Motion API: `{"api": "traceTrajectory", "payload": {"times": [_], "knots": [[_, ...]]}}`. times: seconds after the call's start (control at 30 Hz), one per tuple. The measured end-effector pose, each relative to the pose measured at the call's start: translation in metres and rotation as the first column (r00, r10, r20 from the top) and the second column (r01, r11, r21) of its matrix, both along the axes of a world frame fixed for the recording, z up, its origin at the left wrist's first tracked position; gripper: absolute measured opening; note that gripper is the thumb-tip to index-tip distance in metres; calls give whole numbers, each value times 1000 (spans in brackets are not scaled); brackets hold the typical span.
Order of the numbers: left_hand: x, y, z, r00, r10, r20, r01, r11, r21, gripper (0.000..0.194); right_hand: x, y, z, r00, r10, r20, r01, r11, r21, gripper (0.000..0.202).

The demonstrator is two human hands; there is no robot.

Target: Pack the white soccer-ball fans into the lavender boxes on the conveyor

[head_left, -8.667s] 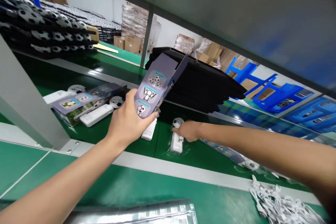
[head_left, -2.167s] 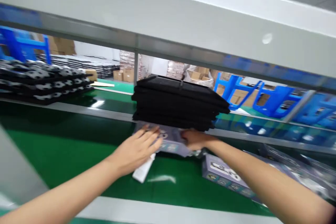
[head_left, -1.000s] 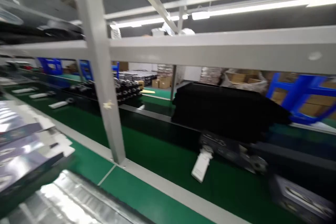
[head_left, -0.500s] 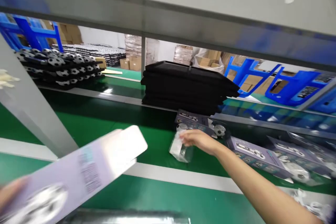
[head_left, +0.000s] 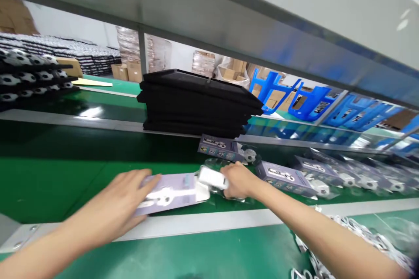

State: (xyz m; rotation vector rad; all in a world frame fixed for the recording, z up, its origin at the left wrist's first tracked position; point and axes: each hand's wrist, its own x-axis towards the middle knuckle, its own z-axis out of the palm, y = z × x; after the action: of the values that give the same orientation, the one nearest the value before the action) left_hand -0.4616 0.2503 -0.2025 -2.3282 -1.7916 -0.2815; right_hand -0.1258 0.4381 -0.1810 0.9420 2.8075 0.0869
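Observation:
Near the middle, my left hand (head_left: 126, 198) grips the left end of a purple box (head_left: 178, 192) with a soccer-ball picture, its right end flap open. My right hand (head_left: 237, 181) is closed on a clear plastic bag (head_left: 214, 189). A white rectangular piece (head_left: 212, 177) lies between that hand and the box's open end; whether it is inside the bag is blurred. Just behind, another purple box (head_left: 219, 148) rests on the green belt (head_left: 81, 174) with a bagged soccer-ball item (head_left: 250, 155) at its right end.
More purple boxes (head_left: 284, 176) with bagged ball items line the belt at the right. Black trays (head_left: 196, 104) are stacked behind. White cables (head_left: 356, 231) lie front right. A grey shelf beam (head_left: 209, 8) crosses overhead. Ball-filled trays (head_left: 29, 76) stand at left.
My left hand has brought the purple box from the lower left to the middle, beside my right hand. The bag has been lifted and turned toward the box's open end. The view has shifted right.

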Motion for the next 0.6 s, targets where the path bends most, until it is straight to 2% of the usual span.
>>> {"api": "traceTrajectory", "payload": {"times": [0.1,0.13,0.2,0.27,0.33,0.37,0.43,0.47,0.5,0.57,0.6], "knots": [[55,71,1,992,-124,-11,122,986,-110,72,-9,7,0,996,87,-18,-88,995,-52,26],[68,89,-1,991,-129,-21,126,985,-116,75,-3,11,-1,998,68,-17,-69,993,-100,24],[85,113,-8,996,-92,-18,91,993,-69,88,27,20,0,996,-34,-80,16,977,-213,31],[89,118,-16,998,-59,27,59,998,17,100,74,19,5,962,-170,-211,110,957,-270,37],[84,110,-23,995,-57,85,50,995,90,94,125,5,13,903,-341,-262,290,933,-215,34],[81,104,-26,992,-49,115,36,993,116,87,147,-6,15,868,-443,-223,414,895,-166,33],[76,95,-31,985,-8,171,-15,991,136,77,181,-31,14,782,-623,-22,620,780,-89,43],[76,92,-32,982,11,191,-36,991,128,74,193,-43,10,744,-662,94,668,741,-67,51],[77,91,-33,979,24,203,-48,992,117,73,201,-54,4,727,-661,187,680,730,-62,54],[81,92,-35,978,16,207,-37,995,98,69,210,-69,-9,758,-598,261,637,764,-98,44],[83,93,-36,979,1,205,-20,996,92,68,213,-72,-15,780,-576,244,613,781,-118,37]]}}
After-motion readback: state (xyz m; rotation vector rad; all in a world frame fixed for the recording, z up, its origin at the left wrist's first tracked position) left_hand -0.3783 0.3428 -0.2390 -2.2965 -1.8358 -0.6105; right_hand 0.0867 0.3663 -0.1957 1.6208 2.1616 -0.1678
